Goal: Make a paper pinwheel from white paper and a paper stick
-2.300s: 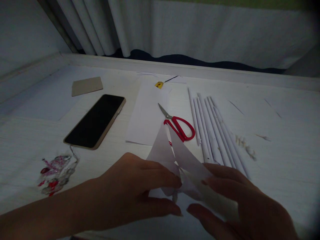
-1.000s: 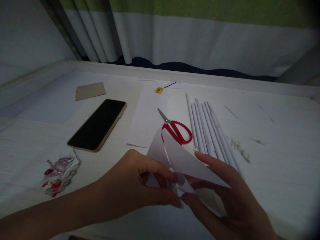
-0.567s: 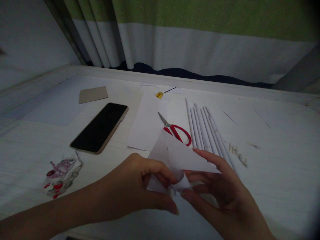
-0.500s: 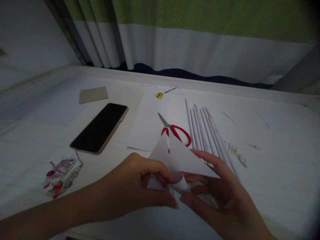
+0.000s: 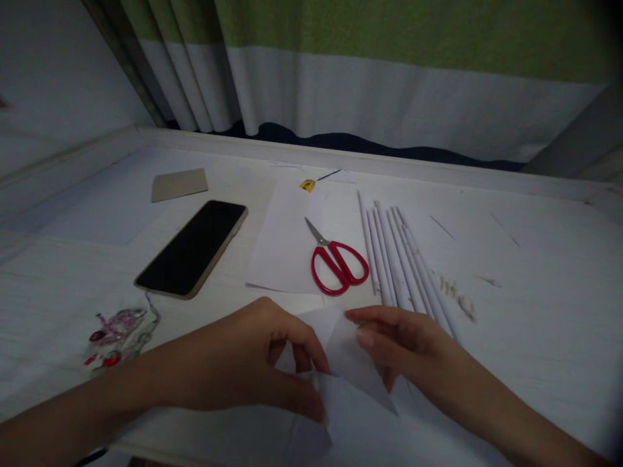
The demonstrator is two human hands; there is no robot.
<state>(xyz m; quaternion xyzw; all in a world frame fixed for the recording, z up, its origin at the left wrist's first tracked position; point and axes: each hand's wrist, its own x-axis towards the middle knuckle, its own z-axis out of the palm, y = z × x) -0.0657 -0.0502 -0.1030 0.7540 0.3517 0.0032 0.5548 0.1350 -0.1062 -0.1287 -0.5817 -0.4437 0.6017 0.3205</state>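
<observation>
A folded piece of white paper (image 5: 357, 353) is between my hands near the front of the white table. My left hand (image 5: 272, 363) pinches its left part between thumb and fingers. On the upper right flap, my right hand (image 5: 403, 337) grips the edge with thumb and index finger. Just beyond the paper lie scissors (image 5: 341, 266) with red handles, blades slightly parted and pointing away to the left. A flat sheet of white paper (image 5: 282, 246) is partly beneath the scissors' tip. Some of the folded paper is hidden behind my left fingers.
Several rolled white paper sticks (image 5: 399, 259) lie right of the scissors. To the left are a black phone (image 5: 195, 250) with a beaded strap (image 5: 117, 331) and a beige card (image 5: 179, 185). A small yellow object (image 5: 307, 186) lies at the back, below the curtain (image 5: 389, 97).
The paper has come down toward me and lies flatter, uncovering the scissors' handles. My right hand has shifted its hold from the curled middle to the upper flap.
</observation>
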